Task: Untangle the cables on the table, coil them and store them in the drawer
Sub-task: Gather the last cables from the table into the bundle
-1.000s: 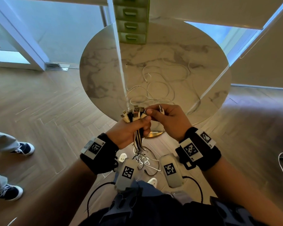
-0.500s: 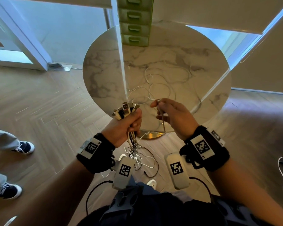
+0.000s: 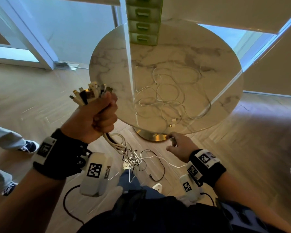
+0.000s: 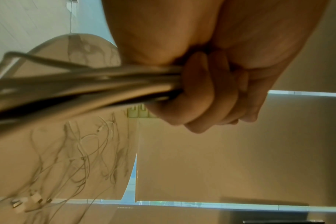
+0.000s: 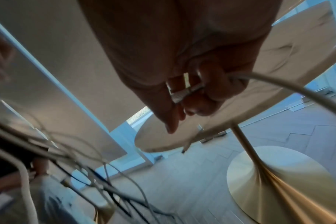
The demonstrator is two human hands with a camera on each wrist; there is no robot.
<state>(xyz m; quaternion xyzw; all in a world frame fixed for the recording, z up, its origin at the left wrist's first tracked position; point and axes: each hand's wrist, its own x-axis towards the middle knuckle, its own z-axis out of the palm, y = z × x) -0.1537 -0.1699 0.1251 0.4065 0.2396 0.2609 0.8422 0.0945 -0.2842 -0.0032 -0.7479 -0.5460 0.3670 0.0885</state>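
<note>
— How far along are they, from where you stand?

— Early, I'd say. The left hand (image 3: 97, 118) is fisted tight round a bundle of cables (image 3: 91, 95), plug ends fanned out above the fist, and the lengths below it hang in a knot (image 3: 133, 157) over the floor.

— And the other hand?

— The right hand (image 3: 178, 147) is low by the table edge, fingers pinched on the plug of one white cable (image 5: 184, 92) that trails back to the knot. Looks like it's being teased free.

— Anything coiled yet?

— Nothing I can see. More white cables (image 3: 166, 96) lie loose on the table (image 3: 107, 64), and the green drawers (image 3: 144, 26) at the back are all closed.
</note>
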